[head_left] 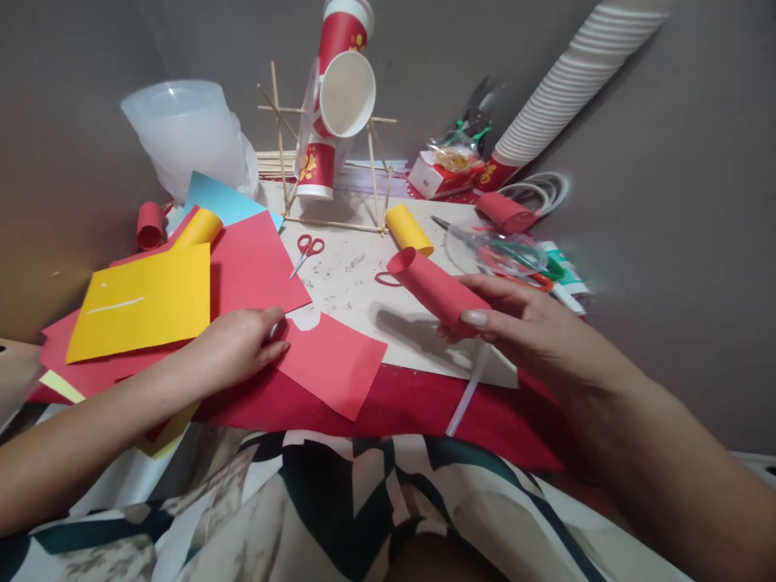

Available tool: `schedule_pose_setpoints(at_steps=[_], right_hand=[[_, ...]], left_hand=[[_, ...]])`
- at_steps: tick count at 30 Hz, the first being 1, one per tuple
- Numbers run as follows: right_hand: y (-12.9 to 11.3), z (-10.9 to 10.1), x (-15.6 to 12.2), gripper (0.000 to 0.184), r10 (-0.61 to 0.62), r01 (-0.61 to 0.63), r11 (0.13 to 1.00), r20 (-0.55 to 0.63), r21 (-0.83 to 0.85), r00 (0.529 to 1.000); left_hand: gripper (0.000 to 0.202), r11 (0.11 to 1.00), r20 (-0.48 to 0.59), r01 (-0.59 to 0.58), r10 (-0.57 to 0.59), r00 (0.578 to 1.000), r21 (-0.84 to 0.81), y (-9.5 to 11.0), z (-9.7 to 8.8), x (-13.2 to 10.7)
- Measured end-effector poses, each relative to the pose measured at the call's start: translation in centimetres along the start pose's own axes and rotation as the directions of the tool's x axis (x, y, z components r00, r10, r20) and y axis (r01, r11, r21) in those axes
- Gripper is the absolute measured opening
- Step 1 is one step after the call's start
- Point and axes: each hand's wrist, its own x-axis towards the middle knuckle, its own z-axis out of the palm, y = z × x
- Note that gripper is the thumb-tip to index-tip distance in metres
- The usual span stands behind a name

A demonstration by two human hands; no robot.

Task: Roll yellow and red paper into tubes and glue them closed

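Note:
In my right hand is a red paper tube, gripped at its lower end between thumb and fingers. Its open upper end tilts up to the left. My left hand is closed on the left edge of a red paper piece, which has a rounded notch in its top edge. Under and beside that hand lie a larger red sheet and a yellow sheet with a white streak. Small red-handled scissors rest just beyond the papers. A yellow paper tube lies past the red one.
A stick frame with red paper cups stands at the back. A tall cup stack leans right, near a tape-like clear roll and another red tube. A translucent plastic container stands left. A white strip overhangs the board.

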Motion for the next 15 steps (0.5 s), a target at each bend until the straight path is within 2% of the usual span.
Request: schedule_pose_setpoints(at_steps=[7,10,12,15], right_hand=[[0.2,0.9,-1.2,0.052,-0.037,0.030,0.980,0.028,0.197,0.999],[0.4,1.3,-1.6,0.050,-0.077,0.069,0.952,0.015,0.297,0.997],[0.4,1.8,-1.8,0.046,-0.101,0.094,0.919,-0.001,0.383,0.995],[0.4,2.9,-1.9,0.046,-0.100,0.100,0.866,-0.025,0.489,0.995]], left_hand=[[0.007,0.964,0.020,-0.175,0.182,0.983,-0.198,3.8,-0.5,3.4],[0.020,0.916,-0.092,-0.233,0.215,0.972,-0.328,4.7,-0.7,4.8],[0.036,0.803,-0.196,-0.290,0.219,0.956,-0.520,5.4,-1.0,5.5],[0.065,0.466,-0.287,-0.372,0.245,0.926,-0.803,7.0,-1.6,6.0]])
